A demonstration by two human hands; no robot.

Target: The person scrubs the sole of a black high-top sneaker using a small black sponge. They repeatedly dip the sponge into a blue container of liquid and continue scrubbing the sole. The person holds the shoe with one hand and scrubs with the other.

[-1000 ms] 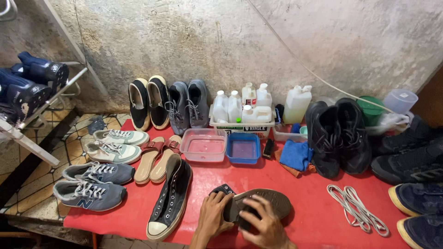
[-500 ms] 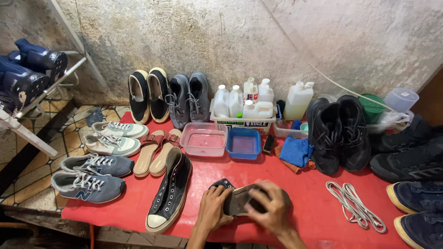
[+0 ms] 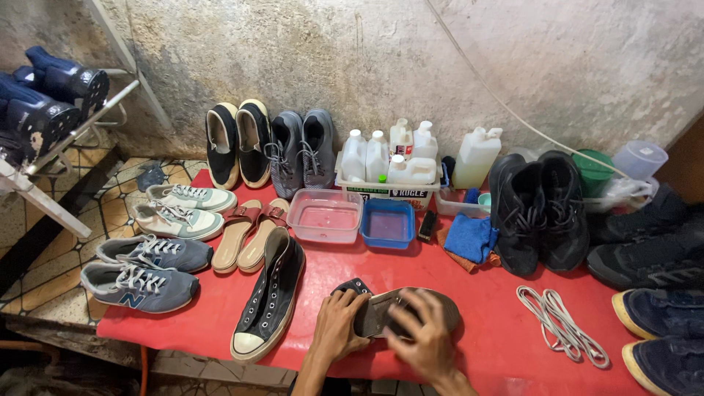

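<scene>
A red table [image 3: 484, 308] is standing against a stained wall [image 3: 381, 59] (tiled floor [image 3: 66, 271] beside). The left hand [image 3: 339, 326] is gripping an overturned shoe [image 3: 433, 308]; the right hand [image 3: 418, 337], fingers spread, is pressing its sole.

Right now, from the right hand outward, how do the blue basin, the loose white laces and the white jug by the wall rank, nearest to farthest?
1. Loose white laces: on the red mat, to the right of the right hand.
2. Blue basin: mid-mat, beyond the hand and slightly left. It is close to the laces in distance, so these two are hard to separate.
3. White jug: against the wall, clearly farthest.
</scene>
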